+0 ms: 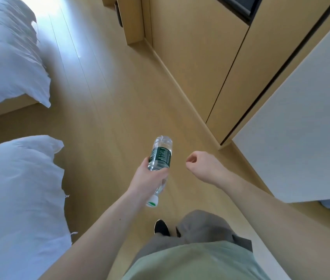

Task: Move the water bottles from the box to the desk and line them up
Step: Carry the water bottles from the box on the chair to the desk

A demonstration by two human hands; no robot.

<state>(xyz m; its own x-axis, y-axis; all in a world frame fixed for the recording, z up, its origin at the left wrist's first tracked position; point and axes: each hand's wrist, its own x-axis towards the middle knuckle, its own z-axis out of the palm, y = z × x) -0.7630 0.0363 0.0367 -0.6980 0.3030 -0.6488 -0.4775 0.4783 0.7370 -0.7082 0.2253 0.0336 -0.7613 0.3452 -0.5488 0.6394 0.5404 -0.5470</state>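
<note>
One water bottle (pixel 160 156) in head view, gripped round its middle by the left hand (pixel 150 179), white cap toward the person, held above the wooden floor (pixel 103 98). Right hand (pixel 202 166) loosely curled, apparently holding nothing. White bench (pixel 301 122) at right; beds (pixel 10 63) at left.

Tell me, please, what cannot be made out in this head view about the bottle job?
- Box: not in frame, so the bottles left cannot be counted.
- Desk: none can be told; only a white surface shows, cut by the right edge.
- Bottle label: too blurred to read; the left hand covers its middle.
- Right hand: loosely curled, seems to hold nothing.
</note>
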